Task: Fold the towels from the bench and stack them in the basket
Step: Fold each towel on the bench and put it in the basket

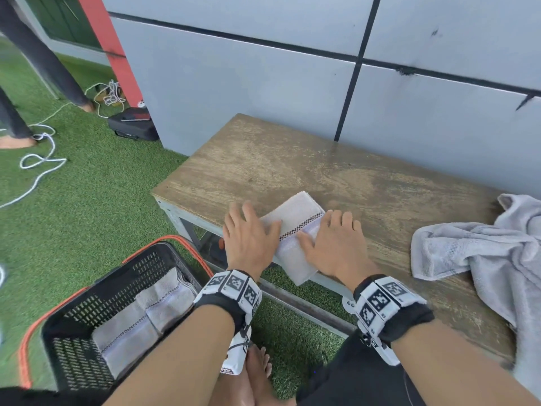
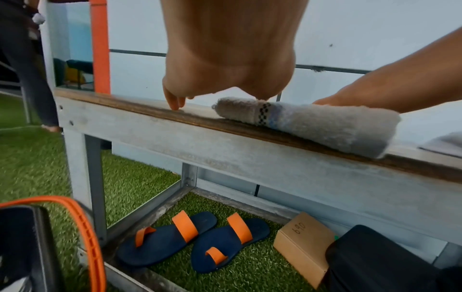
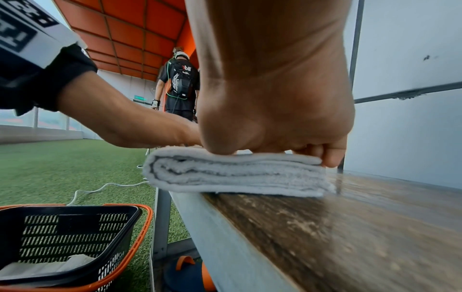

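A folded grey towel (image 1: pixel 295 227) with a dark checked stripe lies at the near edge of the wooden bench (image 1: pixel 292 165), one corner hanging over the edge. My left hand (image 1: pixel 248 232) lies flat on its left side and my right hand (image 1: pixel 333 238) lies flat on its right side, fingers straight. The right wrist view shows the towel (image 3: pixel 235 173) as several stacked layers under my right hand (image 3: pixel 275 126). In the left wrist view the towel (image 2: pixel 312 124) sits on the bench edge below my left hand (image 2: pixel 225 65). A black basket (image 1: pixel 96 312) with orange handles stands on the grass at lower left, holding folded towels (image 1: pixel 143 320).
A crumpled grey towel (image 1: pixel 491 253) lies on the right end of the bench. A grey panel wall (image 1: pixel 292 68) backs the bench. Under it are blue-orange sandals (image 2: pixel 192 241), a cardboard box (image 2: pixel 302 245) and a black case. White cord (image 1: pixel 38 162) and another person's legs are at left.
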{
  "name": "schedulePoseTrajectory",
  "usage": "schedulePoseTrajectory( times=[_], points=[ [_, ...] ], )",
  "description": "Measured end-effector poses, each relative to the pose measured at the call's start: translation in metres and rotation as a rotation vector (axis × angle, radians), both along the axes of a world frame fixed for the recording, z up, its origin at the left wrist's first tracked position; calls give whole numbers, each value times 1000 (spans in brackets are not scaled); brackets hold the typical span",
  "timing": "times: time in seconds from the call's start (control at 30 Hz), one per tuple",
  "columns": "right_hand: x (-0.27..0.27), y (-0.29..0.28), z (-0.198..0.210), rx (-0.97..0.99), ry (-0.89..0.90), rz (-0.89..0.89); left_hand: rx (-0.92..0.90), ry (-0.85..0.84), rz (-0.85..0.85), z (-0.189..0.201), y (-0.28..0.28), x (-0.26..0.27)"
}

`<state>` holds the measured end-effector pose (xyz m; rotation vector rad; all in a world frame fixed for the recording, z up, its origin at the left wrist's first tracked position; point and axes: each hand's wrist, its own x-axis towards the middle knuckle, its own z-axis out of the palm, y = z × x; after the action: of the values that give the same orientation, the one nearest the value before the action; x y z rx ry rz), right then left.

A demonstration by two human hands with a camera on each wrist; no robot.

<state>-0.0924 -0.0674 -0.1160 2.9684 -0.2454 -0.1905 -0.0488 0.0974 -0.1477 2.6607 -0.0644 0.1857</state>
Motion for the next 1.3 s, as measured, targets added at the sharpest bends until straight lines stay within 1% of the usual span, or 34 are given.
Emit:
schedulePoseTrajectory(
  times=[0.1,0.2,0.27,0.33,0.4,0.5,0.53,0.63,0.77,0.9,1.0,1.07,1.1,1.2,1.23,1.3],
  points=[
    [-2,2,3,-12,29,12,-74,33,110,-2,1,-12],
    [-5,4,5,13,49,10,-136,101,168,1,-3,-18],
    [-9,5,6,46,48,3,-201,225,193,5,-4,-19],
    [-11,5,5,90,44,1,-328,380,203,8,-5,-20],
    [-13,3,4,149,37,7,-404,467,205,11,-2,-19],
    [-18,0,2,233,17,29,-384,497,162,11,4,-15],
    [-20,0,2,270,11,31,-414,514,148,10,7,-13],
    [-29,4,4,353,-7,56,-559,569,138,13,15,-16],
    [-39,14,5,448,-3,84,-689,560,98,21,27,-26],
    [-34,25,10,542,58,82,-899,514,63,42,40,-39],
    [-27,39,21,617,31,96,-1020,513,13,62,49,-43],
    [-24,51,34,767,27,59,-1093,472,2,74,56,-44],
    [-21,57,37,898,29,9,-1132,452,-3,78,61,-44],
    [-13,74,44,1372,97,-159,-1236,431,-7,89,81,-44],
    [-9,78,43,1477,101,-183,-1264,428,-4,90,89,-44],
    [1,92,44,1581,86,-214,-1304,414,45,88,106,-42]
  ],
)
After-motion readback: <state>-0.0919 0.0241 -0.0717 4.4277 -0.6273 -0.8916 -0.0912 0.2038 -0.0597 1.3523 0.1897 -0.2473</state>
